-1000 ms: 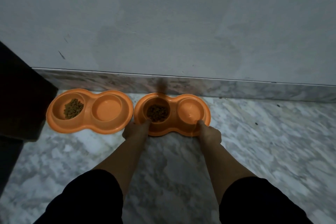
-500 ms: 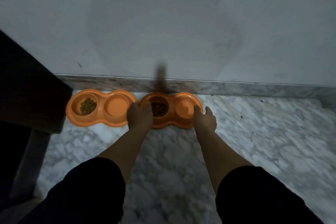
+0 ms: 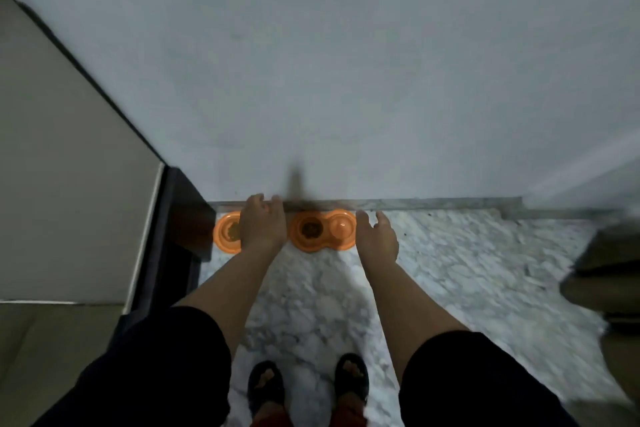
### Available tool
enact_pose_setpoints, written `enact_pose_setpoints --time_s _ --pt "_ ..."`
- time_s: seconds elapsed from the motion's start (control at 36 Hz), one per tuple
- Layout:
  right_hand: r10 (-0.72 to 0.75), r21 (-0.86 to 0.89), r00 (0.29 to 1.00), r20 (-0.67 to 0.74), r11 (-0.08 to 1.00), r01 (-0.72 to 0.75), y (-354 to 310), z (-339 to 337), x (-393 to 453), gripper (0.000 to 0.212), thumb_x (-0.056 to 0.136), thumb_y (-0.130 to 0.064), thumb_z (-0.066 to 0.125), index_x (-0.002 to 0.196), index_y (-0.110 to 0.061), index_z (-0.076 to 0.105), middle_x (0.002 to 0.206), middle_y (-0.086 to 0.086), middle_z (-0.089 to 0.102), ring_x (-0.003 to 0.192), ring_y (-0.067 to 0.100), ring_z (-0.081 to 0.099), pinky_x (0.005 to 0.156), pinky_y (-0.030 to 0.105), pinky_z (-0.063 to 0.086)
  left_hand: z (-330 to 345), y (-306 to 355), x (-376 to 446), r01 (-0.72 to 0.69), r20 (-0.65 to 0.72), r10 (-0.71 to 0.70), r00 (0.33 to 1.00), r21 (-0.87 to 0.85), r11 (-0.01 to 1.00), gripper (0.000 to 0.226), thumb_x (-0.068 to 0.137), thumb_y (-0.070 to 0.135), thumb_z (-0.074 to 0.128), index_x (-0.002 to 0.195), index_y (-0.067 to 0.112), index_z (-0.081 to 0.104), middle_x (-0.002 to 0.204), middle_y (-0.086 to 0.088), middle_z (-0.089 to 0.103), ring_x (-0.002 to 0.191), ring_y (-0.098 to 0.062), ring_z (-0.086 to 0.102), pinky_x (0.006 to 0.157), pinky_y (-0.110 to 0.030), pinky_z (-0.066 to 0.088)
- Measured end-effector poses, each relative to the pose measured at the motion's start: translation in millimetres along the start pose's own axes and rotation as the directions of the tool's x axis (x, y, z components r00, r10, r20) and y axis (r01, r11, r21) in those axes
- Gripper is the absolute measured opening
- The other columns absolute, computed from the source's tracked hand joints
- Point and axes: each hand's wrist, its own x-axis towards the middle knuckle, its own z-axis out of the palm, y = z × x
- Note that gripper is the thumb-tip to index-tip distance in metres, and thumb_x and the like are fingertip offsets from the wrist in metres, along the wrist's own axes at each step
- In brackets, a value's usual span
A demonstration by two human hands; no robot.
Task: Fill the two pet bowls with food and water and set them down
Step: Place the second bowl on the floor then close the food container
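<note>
Marble floor [image 3: 450,270] below me; two orange double bowls against the skirting, right bowl [image 3: 323,230] showing kibble, left bowl [image 3: 227,232] half hidden behind my left hand [image 3: 261,227]; my right hand [image 3: 377,239] beside the right bowl; both hands loose, empty.

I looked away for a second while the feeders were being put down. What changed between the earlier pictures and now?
Both hands let go of the right-hand orange plastic double bowl and lifted away: left hand and right hand are now open above the marble floor. The view rose as the person stood up. Both feeders, including the left orange double bowl, stayed by the wall.
</note>
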Motion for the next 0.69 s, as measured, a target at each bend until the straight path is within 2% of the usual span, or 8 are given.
enact_pose_setpoints --time_s 0.14,0.33,0.42,0.69 --pt "-0.053 0.115 0.999 0.0 0.992 0.052 -58 -39 -98 0.061 0.093 -0.046 0.048 0.146 -0.018 0.035 0.145 0.008 0.044 0.135 0.025 0.039 0.109 0.035 0.03 -82 58 -60 -0.064 -0.023 0.063 0.998 -0.043 0.997 0.047 0.1 0.034 0.041 0.138 0.007 0.045 0.137 -0.017 0.053 0.126 -0.032 0.048 0.103 -0.033 0.035" --pt "-0.145 0.154 0.989 0.03 0.978 0.139 -98 -67 -199 0.059 0.093 -0.048 0.047 0.145 -0.023 0.035 0.144 0.004 0.044 0.132 0.024 0.042 0.108 0.038 0.033 -174 95 -127 -0.232 -0.077 0.229 0.97 -0.036 0.972 0.044 0.1 0.029 0.043 0.135 0.004 0.049 0.132 -0.018 0.057 0.124 -0.032 0.05 0.101 -0.03 0.033" --pt "-0.184 0.147 0.983 0.026 0.973 0.178 -102 -75 -241 0.059 0.093 -0.047 0.047 0.144 -0.021 0.036 0.143 0.005 0.047 0.131 0.025 0.043 0.107 0.038 0.033 -212 94 -158 -0.294 -0.115 0.288 0.951 -0.04 0.955 0.044 0.1 0.029 0.044 0.135 0.004 0.049 0.134 -0.017 0.056 0.125 -0.03 0.051 0.103 -0.029 0.033" --pt "-0.304 0.179 0.949 0.083 0.941 0.286 -92 -73 -372 0.058 0.092 -0.046 0.049 0.143 -0.021 0.037 0.14 0.006 0.048 0.127 0.026 0.046 0.107 0.04 0.036 -333 49 -250 -0.272 -0.274 0.236 0.932 -0.103 0.957 0.043 0.1 0.028 0.044 0.135 0.003 0.049 0.13 -0.016 0.06 0.122 -0.029 0.055 0.098 -0.029 0.037"
